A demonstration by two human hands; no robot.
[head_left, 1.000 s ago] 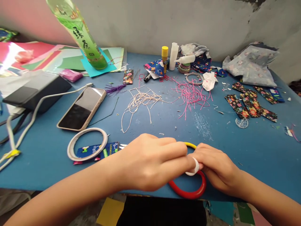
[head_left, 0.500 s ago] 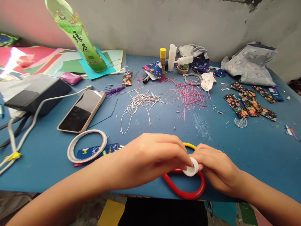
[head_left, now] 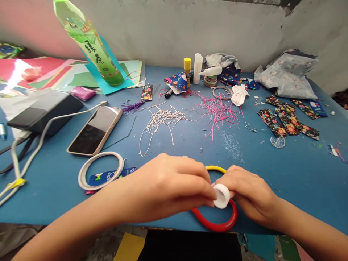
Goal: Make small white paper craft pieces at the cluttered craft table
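Note:
My left hand [head_left: 174,185] is closed, its fingertips pinching a small white plastic bottle cap [head_left: 224,197] by the side. The cap's hollow opening faces me. Right beside it, my right hand [head_left: 251,194] is wrapped around the middle of a pair of scissors, and its thumb is close to the cap. One red handle loop [head_left: 217,225] and one yellow handle loop [head_left: 216,168] show between my hands. The blades are hidden by my right hand. Both hands are low over the table's front edge.
A blue table [head_left: 174,145] holds beige strings [head_left: 164,119], pink strings [head_left: 220,110], a phone [head_left: 95,130], a tape roll [head_left: 84,177], a power bank [head_left: 49,112], a green tea bottle [head_left: 100,59], a glue stick [head_left: 187,69] and floral fabric pieces [head_left: 288,117].
My left fingers have shifted slightly down and left on the cap. The cap has turned, showing more of its hollow inside. My right hand stays nearly still.

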